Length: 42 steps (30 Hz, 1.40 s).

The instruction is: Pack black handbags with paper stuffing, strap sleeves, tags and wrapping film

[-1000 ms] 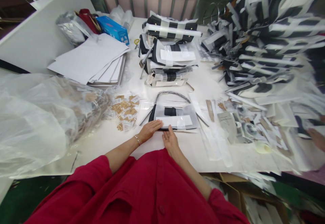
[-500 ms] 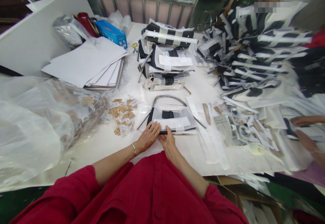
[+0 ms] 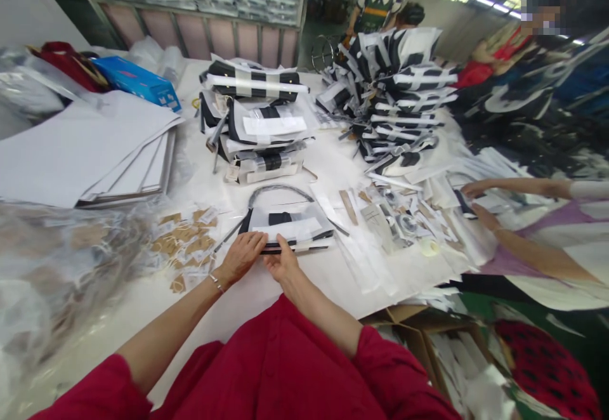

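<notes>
A black handbag (image 3: 290, 223) lies on the white table in front of me, partly covered with translucent wrapping and a white strip. Its wrapped handle (image 3: 280, 188) arches away from me. My left hand (image 3: 242, 255) grips the bag's near edge toward its left end, fingers on top. Beside it, my right hand (image 3: 284, 258) holds the same edge with the thumb above and the fingers below. The near edge looks slightly raised, showing dark layers underneath. Left of the bag lie brown tags with strings (image 3: 185, 239).
Wrapped bags (image 3: 266, 122) are stacked behind, with a larger pile (image 3: 404, 103) to the right. White sheets (image 3: 95, 147) and a blue box (image 3: 137, 82) stand left. Paper scraps and a tape roll (image 3: 429, 247) lie right, near a co-worker's hands (image 3: 480, 201). Cardboard boxes (image 3: 419, 344) sit below the table edge.
The view has swung to the right, so the table's things appear further left. Both hands stay on the bag's near edge, which now looks slightly lifted.
</notes>
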Each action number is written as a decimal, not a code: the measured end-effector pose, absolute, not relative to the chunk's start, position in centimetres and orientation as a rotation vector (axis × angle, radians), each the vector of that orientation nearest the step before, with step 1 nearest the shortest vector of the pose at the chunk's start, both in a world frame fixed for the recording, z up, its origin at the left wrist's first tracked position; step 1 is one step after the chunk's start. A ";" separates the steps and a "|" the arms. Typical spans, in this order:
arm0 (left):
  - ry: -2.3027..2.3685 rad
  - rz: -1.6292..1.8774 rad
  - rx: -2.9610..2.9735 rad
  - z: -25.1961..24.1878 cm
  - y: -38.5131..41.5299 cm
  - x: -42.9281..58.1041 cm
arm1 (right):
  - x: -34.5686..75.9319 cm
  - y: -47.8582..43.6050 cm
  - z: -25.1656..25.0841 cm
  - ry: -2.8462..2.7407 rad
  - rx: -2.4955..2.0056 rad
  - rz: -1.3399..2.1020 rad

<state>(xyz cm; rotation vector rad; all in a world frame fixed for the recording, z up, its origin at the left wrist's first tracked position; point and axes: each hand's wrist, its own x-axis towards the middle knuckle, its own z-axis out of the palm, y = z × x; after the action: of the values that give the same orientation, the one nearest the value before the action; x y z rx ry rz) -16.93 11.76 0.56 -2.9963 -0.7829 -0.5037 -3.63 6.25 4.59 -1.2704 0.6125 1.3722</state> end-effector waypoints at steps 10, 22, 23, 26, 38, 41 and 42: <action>-1.084 -0.690 -3.031 3.2 14.2 -18.3 | 10.0 -3.4 2.6 -0.385 -1.825 0.957; -1.330 -0.704 -3.039 1.0 13.2 -19.2 | 23.2 -10.6 -3.8 -0.755 -2.647 0.411; -1.343 -0.710 -3.047 1.0 13.2 -19.1 | 23.3 -10.6 -4.0 -0.743 -2.669 0.445; -1.389 -0.750 -3.053 0.8 12.9 -18.9 | 23.9 -10.4 -4.0 -0.709 -2.674 0.527; -1.484 -0.773 -3.039 0.5 12.3 -18.6 | 25.5 -9.4 -3.9 -1.005 -2.726 0.852; -1.487 -0.775 -3.051 0.5 12.2 -18.6 | 25.2 -9.2 -3.4 -1.047 -2.785 0.828; -1.492 -0.775 -3.053 0.4 12.2 -18.6 | 25.1 -9.2 -3.1 -1.073 -2.799 0.815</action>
<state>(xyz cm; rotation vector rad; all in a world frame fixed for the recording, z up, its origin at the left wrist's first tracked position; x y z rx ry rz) -18.57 12.16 0.39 -3.0529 -1.4924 -0.7754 25.08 -9.17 -3.11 -2.7993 -1.0725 0.8147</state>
